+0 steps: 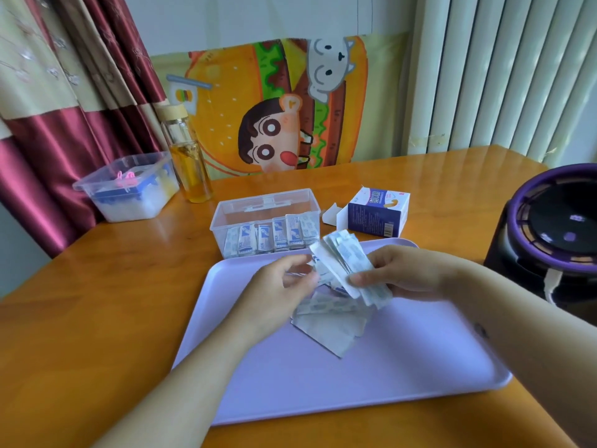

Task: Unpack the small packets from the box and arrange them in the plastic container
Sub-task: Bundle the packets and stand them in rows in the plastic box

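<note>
A person's right hand point(399, 273) grips a fanned bundle of packets point(344, 265), small white and blue paper packets. The thumb presses on top and the fingers curl underneath. The left hand point(281, 287) sits just beside the bundle's left edge with its fingers curled towards it. Blur hides whether they pinch a packet.

Both hands hover above a lilac tray point(355, 383). More loose packets point(331, 323) lie in a small heap on the tray, directly below the hands.

Just beyond the tray's far edge stands a clear plastic container point(226, 218), open at the top. A row of packets point(271, 239) stands upright along its near wall. To its right is the box point(376, 213), blue and white, with an end flap open.

Everything rests on a glossy orange-brown wooden table point(97, 318). At the far left are a second plastic tub point(129, 189) and a glass bottle point(190, 166) of amber liquid. A dark round appliance point(555, 227) with a purple rim sits at the right. Behind the table hang a cartoon burger cloth point(277, 108), maroon curtains point(48, 124) and pale vertical slats point(500, 76).
</note>
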